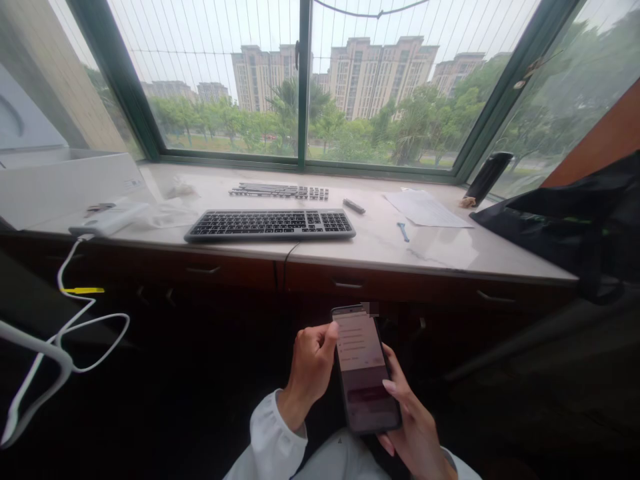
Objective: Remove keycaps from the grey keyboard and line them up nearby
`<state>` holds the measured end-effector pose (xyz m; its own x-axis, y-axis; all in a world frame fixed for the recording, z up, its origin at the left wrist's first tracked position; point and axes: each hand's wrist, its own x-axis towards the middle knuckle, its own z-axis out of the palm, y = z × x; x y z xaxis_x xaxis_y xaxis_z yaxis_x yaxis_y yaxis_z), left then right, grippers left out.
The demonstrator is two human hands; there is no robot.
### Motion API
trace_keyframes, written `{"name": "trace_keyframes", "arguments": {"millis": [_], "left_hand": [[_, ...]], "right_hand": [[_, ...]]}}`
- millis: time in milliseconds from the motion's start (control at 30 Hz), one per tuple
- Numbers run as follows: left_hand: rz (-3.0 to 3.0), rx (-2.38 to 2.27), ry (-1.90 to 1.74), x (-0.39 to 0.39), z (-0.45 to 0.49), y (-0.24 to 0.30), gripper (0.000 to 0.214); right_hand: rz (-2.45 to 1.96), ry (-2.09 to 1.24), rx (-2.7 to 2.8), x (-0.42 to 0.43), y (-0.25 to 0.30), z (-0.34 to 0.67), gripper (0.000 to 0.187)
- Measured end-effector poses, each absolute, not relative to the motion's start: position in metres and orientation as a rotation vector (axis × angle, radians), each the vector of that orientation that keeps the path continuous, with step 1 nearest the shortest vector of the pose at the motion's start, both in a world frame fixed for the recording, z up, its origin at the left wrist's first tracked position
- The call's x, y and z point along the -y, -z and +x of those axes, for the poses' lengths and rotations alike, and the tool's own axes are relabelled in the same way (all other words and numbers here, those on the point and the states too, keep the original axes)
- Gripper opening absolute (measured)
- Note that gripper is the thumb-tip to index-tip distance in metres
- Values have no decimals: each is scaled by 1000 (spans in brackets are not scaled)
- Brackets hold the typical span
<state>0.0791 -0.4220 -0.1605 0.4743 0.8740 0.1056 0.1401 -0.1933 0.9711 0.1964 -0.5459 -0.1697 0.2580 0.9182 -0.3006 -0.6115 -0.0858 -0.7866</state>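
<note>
Above my lap, a dark smartphone is held upright and slightly tilted, a pale panel lit on the upper half of its screen. My right hand wraps its lower right edge, thumb over the screen. At the upper left edge is my left hand, closed, its fingers curled and its thumb against the phone's side. Beyond both hands, a black and grey keyboard lies along the front of the white counter. Behind it sit rows of loose keycaps.
On the counter lie a small grey bar, a blue tool and white paper. A black cylinder and black bag are right. Left are a white box, a power strip and its cable.
</note>
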Motion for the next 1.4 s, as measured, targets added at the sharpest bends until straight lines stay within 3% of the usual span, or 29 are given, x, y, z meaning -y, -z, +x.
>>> {"name": "trace_keyframes", "arguments": {"millis": [367, 667, 800, 900, 1400], "left_hand": [[1649, -879, -911, 425, 76, 161, 57], [1663, -877, -902, 427, 77, 160, 57], [1661, -910, -945, 427, 79, 165, 56], [1635, -968, -1042, 427, 81, 169, 53], [1550, -974, -1097, 424, 83, 178, 46]], "right_hand": [[-1126, -1314, 391, 534, 170, 190, 67], [-1100, -1267, 336, 534, 181, 190, 66], [-1090, -1249, 281, 537, 178, 190, 74], [-1044, -1335, 210, 538, 173, 190, 79], [-929, -1716, 101, 530, 167, 193, 57]]}}
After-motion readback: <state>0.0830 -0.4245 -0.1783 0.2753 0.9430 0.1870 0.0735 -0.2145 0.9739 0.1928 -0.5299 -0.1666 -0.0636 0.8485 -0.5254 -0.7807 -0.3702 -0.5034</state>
